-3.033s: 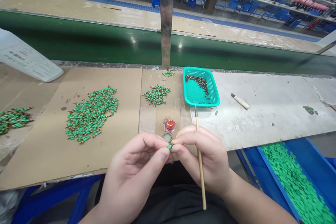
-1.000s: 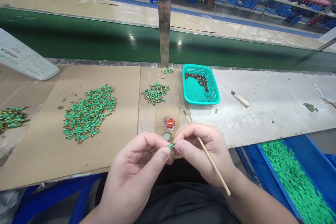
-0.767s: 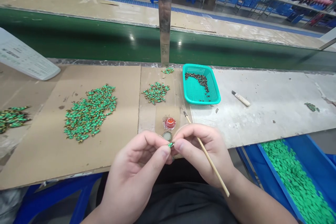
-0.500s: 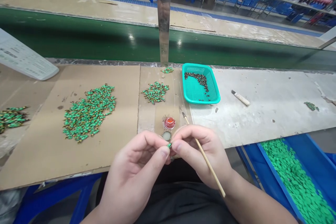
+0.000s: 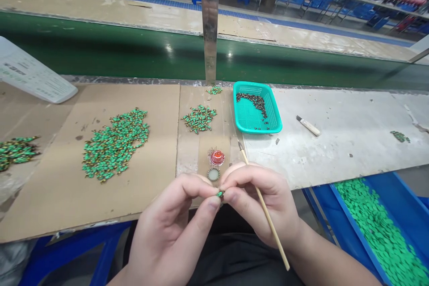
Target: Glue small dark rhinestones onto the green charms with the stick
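Observation:
Between the fingertips of both hands is a small green piece (image 5: 220,194) with a dark end toward the right. My left hand (image 5: 181,223) pinches its left side with thumb and forefinger. My right hand (image 5: 261,201) touches its other end and also carries a thin paintbrush (image 5: 268,214), its wooden handle slanting down to the right and its dark tip pointing away from me. Just beyond my fingers lie a red-filled cap (image 5: 217,157) and a bottle cap (image 5: 213,174) with a pale inside.
Piles of green-and-gold pieces (image 5: 115,145) lie on cardboard at left, with a smaller pile (image 5: 199,118) mid-table. A turquoise basket (image 5: 258,128) holds dark bits. Further right are a flat brush (image 5: 308,125) and a blue tray (image 5: 390,187) of green pieces.
Both hands have shifted slightly down and right, and the brush has moved with the right hand. The green piece is turned, showing a dark end by the right fingertips.

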Demonstrator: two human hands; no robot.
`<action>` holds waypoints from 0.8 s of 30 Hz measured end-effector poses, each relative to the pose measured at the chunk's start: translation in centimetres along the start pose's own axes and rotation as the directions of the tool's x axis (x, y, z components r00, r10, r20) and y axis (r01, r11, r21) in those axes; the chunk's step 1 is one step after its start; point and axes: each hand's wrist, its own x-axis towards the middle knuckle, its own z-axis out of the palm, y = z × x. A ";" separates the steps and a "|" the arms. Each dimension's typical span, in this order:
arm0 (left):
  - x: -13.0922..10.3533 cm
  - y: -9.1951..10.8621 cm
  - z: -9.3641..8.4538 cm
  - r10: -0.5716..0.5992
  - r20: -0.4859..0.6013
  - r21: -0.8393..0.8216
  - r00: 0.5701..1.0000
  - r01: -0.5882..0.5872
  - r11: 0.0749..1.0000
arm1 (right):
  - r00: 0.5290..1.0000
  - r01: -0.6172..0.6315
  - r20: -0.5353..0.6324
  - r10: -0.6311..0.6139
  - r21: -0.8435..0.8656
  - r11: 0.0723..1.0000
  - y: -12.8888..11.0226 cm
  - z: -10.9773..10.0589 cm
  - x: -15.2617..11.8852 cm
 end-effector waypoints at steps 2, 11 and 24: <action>-0.1 0.1 0.2 0.022 -0.013 -0.003 1.000 -0.023 1.000 | 1.000 0.023 0.009 -0.023 -0.005 1.000 -0.1 -0.2 0.0; 0.1 -0.3 -0.4 0.053 0.059 0.038 0.997 -0.055 0.998 | 0.999 -0.006 -0.051 0.004 -0.025 1.000 0.1 0.2 -0.3; -0.5 0.1 0.6 -0.044 -0.068 0.000 0.997 0.044 0.999 | 0.997 -0.038 -0.065 0.038 0.011 0.999 0.5 0.5 -0.4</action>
